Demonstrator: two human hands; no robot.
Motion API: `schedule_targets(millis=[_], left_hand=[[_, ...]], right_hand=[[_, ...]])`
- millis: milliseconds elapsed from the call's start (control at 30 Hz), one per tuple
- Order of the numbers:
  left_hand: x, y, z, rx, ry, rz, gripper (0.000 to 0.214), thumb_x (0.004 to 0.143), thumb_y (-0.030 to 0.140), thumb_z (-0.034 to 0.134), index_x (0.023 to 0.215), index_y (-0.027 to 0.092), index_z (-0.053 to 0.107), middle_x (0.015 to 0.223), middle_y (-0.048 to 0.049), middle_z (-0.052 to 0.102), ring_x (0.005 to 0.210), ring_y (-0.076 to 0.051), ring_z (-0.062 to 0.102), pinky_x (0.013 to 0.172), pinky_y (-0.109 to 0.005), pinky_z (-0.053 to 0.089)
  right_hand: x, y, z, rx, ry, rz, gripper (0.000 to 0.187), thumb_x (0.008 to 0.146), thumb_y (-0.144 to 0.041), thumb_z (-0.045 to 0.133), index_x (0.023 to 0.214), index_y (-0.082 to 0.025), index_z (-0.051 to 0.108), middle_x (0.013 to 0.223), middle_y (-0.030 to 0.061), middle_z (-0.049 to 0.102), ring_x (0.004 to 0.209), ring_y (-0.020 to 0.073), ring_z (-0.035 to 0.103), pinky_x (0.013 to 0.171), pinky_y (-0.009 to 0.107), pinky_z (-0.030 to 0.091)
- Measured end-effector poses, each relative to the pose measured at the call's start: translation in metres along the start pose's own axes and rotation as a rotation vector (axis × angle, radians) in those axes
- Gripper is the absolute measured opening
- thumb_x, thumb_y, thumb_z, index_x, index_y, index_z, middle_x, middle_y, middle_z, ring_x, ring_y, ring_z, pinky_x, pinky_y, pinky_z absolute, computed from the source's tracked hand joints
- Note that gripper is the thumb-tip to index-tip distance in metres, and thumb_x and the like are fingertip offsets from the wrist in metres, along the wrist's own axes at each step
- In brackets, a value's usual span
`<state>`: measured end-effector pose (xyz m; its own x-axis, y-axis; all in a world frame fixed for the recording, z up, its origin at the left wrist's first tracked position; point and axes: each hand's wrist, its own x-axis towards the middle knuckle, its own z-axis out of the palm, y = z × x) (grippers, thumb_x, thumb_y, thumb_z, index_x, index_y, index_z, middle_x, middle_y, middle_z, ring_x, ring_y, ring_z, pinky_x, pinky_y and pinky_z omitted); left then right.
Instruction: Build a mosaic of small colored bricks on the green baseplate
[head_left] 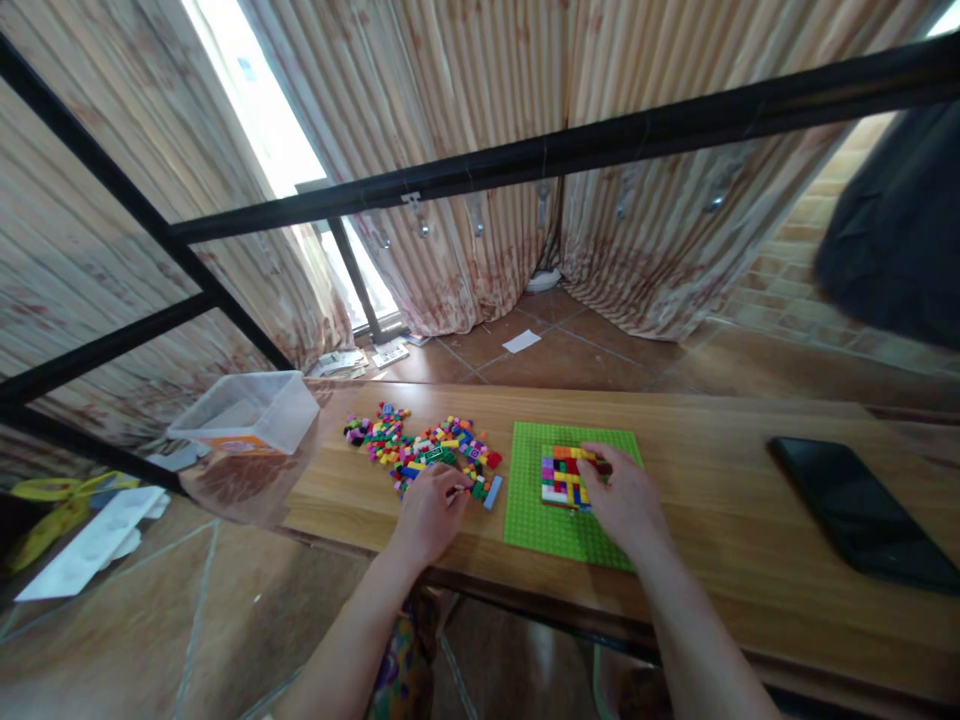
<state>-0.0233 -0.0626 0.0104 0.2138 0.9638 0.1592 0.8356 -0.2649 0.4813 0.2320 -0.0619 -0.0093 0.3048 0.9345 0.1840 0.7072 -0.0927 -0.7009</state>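
Note:
A green studded baseplate (pixel 525 525) lies on the wooden table with a low block of colourful toy bricks (pixel 556 478) built on it. My right hand (pixel 619 495) is over the right side of this block, thumb and fingers closed together at its upper edge; what they grip is mostly hidden. To the left, a loose pile of small toy bricks (pixel 386 437) is spread over the tabletop. My left hand (pixel 433 515) is at the pile's near edge, fingers curled into a pinch, and whatever is between them is too small to name. Beside it lies a light blue brick (pixel 493 492).
A clear plastic box (pixel 292 410) with an orange label stands at the table's left end. A black phone (pixel 862 515) lies at the right. Black metal bars (pixel 540 155) cross in front of the curtains (pixel 465 90) beyond the table (pixel 712 450).

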Motion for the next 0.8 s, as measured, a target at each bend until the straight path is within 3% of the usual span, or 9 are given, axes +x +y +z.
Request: schedule_targets(millis=[200,800], left_hand=[[0.006,0.014,0.002,0.124,-0.043,0.144,0.024,0.078,0.011,0.059,0.094,0.024,0.071,0.102,-0.0037,0.063,0.101,-0.02,0.056,0.092,-0.035,0.044],[0.011,0.024,0.01,0.266,-0.06,0.179,0.012,0.082,0.017,0.058,0.086,0.023,0.066,0.095,-0.0027,0.063,0.094,-0.022,0.052,0.087,-0.038,0.038]], right_hand=[[0.001,0.002,0.002,-0.04,-0.01,0.016,0.033,0.085,-0.032,0.049,0.107,-0.016,0.066,0.104,0.0113,0.069,0.087,0.0224,0.064,0.081,0.037,0.048],[0.0,0.001,0.001,-0.015,0.003,-0.021,0.034,0.085,-0.033,0.047,0.108,-0.016,0.065,0.102,0.0115,0.068,0.085,0.0214,0.063,0.079,0.036,0.048]])
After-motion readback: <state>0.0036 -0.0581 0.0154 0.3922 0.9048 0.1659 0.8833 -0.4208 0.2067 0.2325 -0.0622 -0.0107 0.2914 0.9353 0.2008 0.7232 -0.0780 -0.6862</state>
